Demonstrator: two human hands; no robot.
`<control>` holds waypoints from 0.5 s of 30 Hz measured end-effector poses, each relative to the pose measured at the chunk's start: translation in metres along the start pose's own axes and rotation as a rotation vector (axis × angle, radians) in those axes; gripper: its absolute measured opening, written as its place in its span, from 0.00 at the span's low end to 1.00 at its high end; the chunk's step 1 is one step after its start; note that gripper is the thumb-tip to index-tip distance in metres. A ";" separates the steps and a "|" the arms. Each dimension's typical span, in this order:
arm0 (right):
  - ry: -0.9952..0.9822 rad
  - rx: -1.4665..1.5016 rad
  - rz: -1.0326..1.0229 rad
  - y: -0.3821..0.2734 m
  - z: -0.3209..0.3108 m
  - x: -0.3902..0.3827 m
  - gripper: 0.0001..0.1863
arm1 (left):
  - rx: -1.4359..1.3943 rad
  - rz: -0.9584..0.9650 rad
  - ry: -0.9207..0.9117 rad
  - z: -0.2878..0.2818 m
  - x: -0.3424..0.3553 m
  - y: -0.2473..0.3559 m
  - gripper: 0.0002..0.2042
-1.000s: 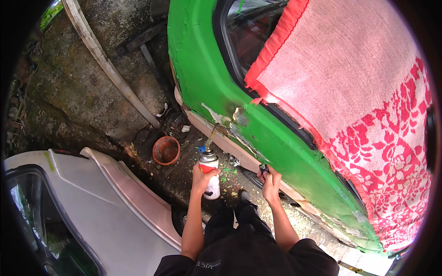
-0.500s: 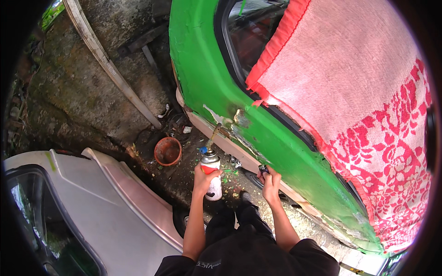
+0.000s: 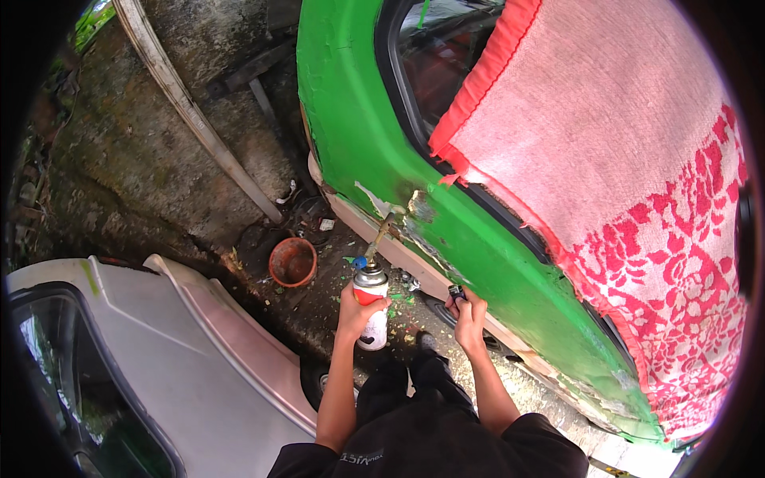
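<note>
Left hand (image 3: 355,315) grips a smooth, cylindrical metal can (image 3: 374,325).

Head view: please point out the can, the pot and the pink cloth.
Can (image 3: 375,323), head view: white part of its body.
Pot (image 3: 292,264), head view: its inner surface.
Pink cloth (image 3: 599,159), head view: plain part, away from the red pattern.
</note>
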State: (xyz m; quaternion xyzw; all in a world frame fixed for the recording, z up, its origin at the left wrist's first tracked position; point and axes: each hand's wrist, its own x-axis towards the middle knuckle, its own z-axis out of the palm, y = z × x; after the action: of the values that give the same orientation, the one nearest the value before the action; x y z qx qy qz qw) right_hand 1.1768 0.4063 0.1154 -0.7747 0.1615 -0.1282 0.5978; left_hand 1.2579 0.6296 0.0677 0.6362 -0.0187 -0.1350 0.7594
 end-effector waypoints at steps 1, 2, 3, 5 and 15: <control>0.004 0.003 -0.002 0.001 0.000 0.000 0.14 | -0.019 -0.011 0.019 0.000 0.000 0.000 0.17; 0.008 0.006 -0.003 0.002 0.001 0.000 0.14 | -0.037 -0.022 0.037 -0.001 0.000 -0.001 0.17; 0.014 0.008 -0.006 0.002 0.000 0.000 0.14 | -0.057 -0.032 0.054 0.000 0.001 -0.001 0.17; 0.018 0.009 -0.005 0.001 -0.001 0.000 0.14 | -0.056 -0.038 0.061 -0.002 0.002 0.002 0.17; -0.002 0.007 0.004 0.010 -0.007 -0.002 0.15 | -0.107 -0.095 0.035 0.004 -0.007 0.016 0.18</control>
State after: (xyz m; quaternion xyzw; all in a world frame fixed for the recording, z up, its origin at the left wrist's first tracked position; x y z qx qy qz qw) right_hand 1.1710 0.3990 0.1078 -0.7724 0.1621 -0.1266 0.6009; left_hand 1.2536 0.6295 0.0851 0.5970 0.0318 -0.1605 0.7854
